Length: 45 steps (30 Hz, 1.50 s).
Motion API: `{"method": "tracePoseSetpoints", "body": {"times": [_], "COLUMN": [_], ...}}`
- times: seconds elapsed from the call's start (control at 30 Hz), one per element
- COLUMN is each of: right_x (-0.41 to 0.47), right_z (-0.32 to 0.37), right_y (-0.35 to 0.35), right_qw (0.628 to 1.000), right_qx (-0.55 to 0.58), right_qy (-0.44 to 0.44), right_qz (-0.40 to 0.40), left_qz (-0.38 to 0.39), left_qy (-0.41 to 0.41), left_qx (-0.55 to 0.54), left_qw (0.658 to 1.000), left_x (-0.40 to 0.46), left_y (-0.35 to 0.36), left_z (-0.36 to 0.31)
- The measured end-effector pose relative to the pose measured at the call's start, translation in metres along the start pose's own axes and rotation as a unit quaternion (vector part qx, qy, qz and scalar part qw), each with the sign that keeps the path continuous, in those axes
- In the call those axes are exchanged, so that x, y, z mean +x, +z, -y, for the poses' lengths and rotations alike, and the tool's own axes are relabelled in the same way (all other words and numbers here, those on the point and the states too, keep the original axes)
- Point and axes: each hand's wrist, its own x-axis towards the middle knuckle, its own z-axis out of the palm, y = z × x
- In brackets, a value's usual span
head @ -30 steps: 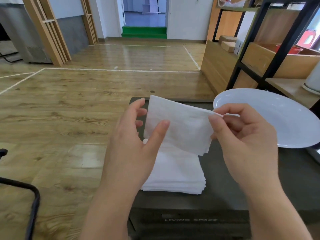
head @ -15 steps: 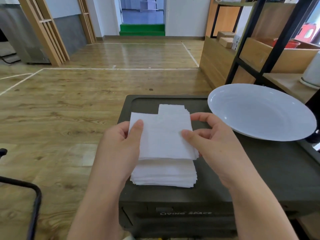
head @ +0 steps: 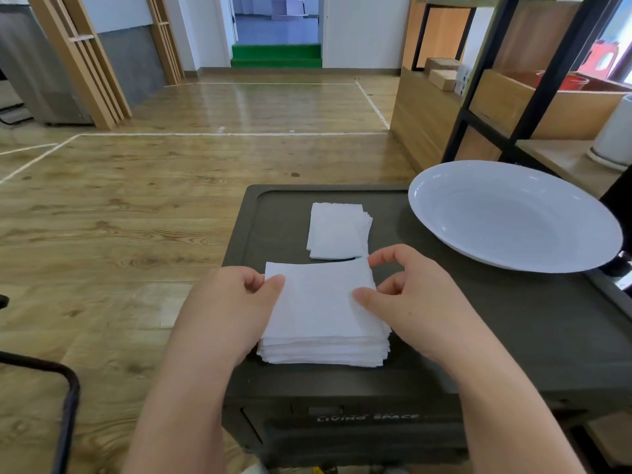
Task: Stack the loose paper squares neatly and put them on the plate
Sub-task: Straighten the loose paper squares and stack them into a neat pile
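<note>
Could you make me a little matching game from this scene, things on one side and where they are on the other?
Things:
1. near stack of paper squares
2. small far pile of paper squares
3. white plate
4. red tub

Places:
A. on the wooden shelf at the right, behind the black frame
B. on the right end of the dark box, nothing on it
C. between the left hand and right hand
D. lying alone mid-box, beyond the hands

Pairs: 1-C, 2-D, 3-B, 4-A
</note>
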Motion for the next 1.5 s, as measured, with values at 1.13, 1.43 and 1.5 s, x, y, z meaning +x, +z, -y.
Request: {"method": "tracePoseSetpoints", "body": {"times": [1.13, 1.43, 1.5], "right_x": [0.082, 0.051, 0.035], "right_z": [0.005, 0.010, 0.008], "right_y": [0.001, -0.009, 0.001], "right_qw": [0.934, 0.951, 0.926], "right_qx": [-0.241, 0.151, 0.302], "right_qy": [-0.241, -0.146, -0.081], "right_qz": [-0.105, -0.229, -0.212], "left_qz": [-0.032, -0.013, 0.009], "left_qy": [-0.039, 0.004, 0.011], "left_qx": [0.022, 0.134, 0.116], "left_qw": [0.998, 0.991, 0.993], "left_x": [-0.006, -0.015, -0.019], "left_y": [-0.004, -0.009, -0.005], "left_z": [-0.007, -0.014, -0.021]}}
